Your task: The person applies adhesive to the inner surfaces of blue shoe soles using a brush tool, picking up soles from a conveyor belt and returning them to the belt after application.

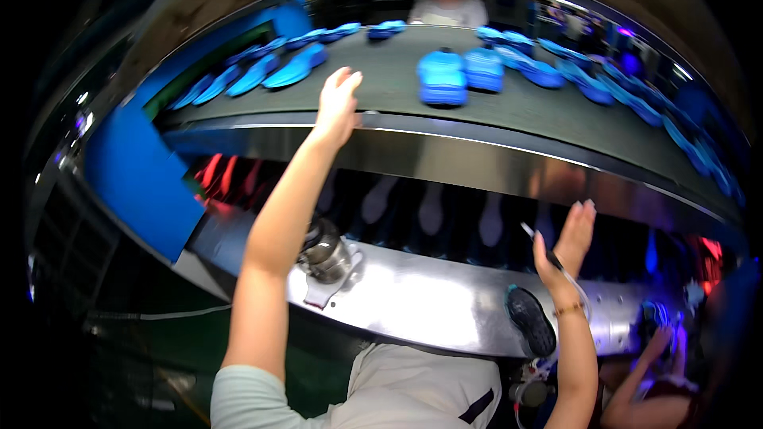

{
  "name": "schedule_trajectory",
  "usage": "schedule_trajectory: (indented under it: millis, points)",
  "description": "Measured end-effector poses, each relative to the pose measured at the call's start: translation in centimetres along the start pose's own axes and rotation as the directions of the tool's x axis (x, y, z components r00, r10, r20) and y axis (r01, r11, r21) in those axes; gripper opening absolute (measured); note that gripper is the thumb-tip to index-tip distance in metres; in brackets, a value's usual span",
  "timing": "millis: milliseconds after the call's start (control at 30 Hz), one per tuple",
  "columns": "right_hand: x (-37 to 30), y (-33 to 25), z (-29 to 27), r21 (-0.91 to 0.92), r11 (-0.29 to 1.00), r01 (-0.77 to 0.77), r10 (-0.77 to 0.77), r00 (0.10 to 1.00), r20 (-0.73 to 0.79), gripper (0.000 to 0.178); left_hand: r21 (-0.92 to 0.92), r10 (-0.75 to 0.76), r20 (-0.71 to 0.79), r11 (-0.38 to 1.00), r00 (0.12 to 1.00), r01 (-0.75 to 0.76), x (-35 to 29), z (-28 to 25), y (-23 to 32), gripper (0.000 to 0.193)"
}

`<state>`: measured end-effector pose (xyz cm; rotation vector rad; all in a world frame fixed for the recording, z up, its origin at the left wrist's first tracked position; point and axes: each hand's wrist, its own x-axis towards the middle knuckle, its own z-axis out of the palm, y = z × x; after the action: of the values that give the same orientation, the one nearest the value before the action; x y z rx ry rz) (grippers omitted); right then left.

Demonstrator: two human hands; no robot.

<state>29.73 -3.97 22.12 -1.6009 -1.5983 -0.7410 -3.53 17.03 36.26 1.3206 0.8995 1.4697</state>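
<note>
Blue sole (296,66) lies on the dark belt (381,103), just off the left hand (339,107) at ten o'clock, its long axis running from eight to two. That grip looks loosely spread with nothing in it, and it's clearly the nearer one. Over at four o'clock, the right hand (563,258) hangs above the metal table (429,302), thumb pinching a slim corded tool (553,260); a black sole (530,320) rests below, at seven

Smooth, glossy metal bench (429,310), matt conveyor belt (381,71), rubbery-looking blue soles (443,79) and matt cloth trousers (421,385)
</note>
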Motion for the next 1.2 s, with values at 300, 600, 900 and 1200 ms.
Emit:
schedule_trajectory:
  millis: [300, 600, 900, 1200]
  points:
    - [0.8, 4.4, 5.8, -0.167, 0.978, 0.127, -0.147, 0.983, -0.114, 0.090, 0.681, 0.439, 0.277, 0.538, 0.854, -0.497, 0.9, 4.8, -2.1, 0.062]
    - [0.9, 6.5, 8.2, -0.302, 0.942, 0.148, -0.242, 0.922, -0.303, 0.080, 0.708, 0.296, 0.682, -0.039, 0.669, -0.705, 1.3, 22.1, 0.4, 0.056]
    - [1.8, 7.3, 10.4, -0.382, 0.916, 0.124, -0.288, 0.867, -0.407, 0.069, 0.902, -0.031, 0.431, 0.057, 0.902, -0.429, 7.7, 30.6, -1.0, 0.059]
    - [1.8, 7.2, 10.5, -0.398, 0.910, 0.117, -0.297, 0.853, -0.429, 0.077, 0.856, -0.074, 0.517, 0.068, 0.853, -0.513, 6.8, 32.7, -2.9, 0.048]
